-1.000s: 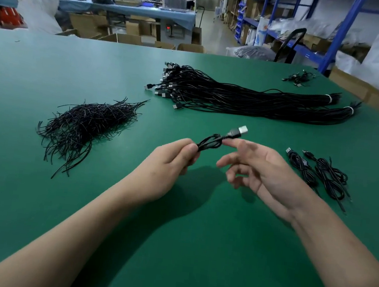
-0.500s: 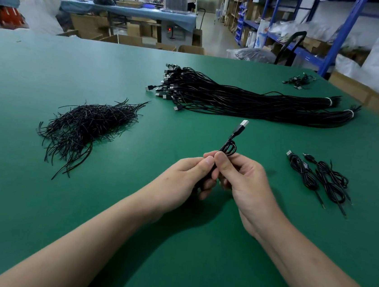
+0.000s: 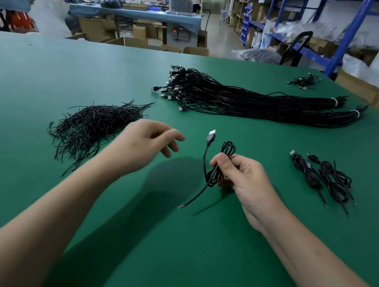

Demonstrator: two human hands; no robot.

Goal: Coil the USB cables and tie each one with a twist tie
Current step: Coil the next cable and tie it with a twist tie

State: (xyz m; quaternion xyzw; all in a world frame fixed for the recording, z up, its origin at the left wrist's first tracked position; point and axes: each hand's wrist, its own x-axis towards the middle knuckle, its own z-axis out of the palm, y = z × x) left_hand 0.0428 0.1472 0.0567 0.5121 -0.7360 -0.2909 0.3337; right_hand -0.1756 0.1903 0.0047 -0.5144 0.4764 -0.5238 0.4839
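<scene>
Right hand (image 3: 239, 175) gripping coiled cable (image 3: 216, 167), coil's middle hidden by fingers (image 3: 223, 162)

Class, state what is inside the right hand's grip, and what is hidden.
The right hand grips a coiled USB cable: loop and plug above, tail below. Its fingers cover the coil's middle.

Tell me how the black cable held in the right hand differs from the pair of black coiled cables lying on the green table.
The held cable is gripped by the right hand above the green table; the coiled pair lies on it. The held cable's plug stands up; the pair's plugs lie flat. All are black USB cables.
</scene>
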